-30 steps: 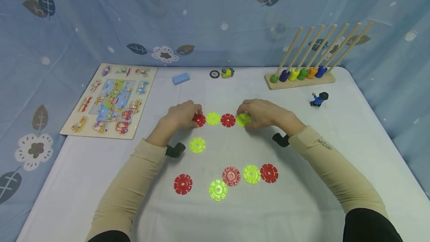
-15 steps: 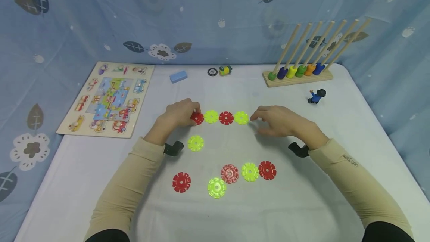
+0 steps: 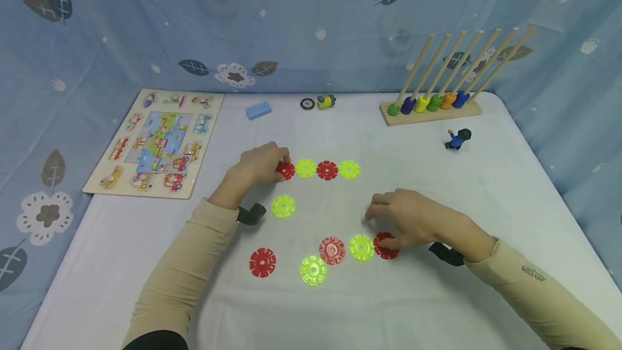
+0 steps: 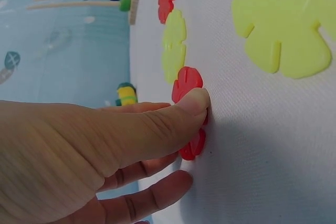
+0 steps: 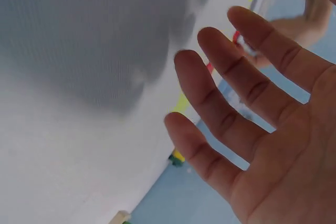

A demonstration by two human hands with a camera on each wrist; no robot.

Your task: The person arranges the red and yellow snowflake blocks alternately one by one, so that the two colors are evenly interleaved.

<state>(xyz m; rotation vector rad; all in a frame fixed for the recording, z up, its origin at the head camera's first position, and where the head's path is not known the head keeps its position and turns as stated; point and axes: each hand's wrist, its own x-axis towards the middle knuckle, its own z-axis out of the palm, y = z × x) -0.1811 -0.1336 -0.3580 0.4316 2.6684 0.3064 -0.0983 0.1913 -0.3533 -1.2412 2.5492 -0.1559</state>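
Fingers and thumb of our left hand (image 3: 259,163) curl in to pinch the red end disc (image 3: 288,171), which lies at the left of a far row of four discs (image 3: 322,170). Those of our right hand (image 3: 413,217) are spread and nearly straight with nothing in them, the thumb reaching over the near red disc (image 3: 385,254); whether it touches, we cannot tell. A second ago our right hand was at the yellow-green end disc (image 3: 349,169); it has since let go and come down toward us, while our left hand stays put. We take this to mean that the fourth piece is set in the row.

All these discs are flat, notched like flowers, lying on the white cloth (image 3: 311,317). Colours alternate along the row, neighbours touching or nearly so; we cannot tell whether their notches interlock.
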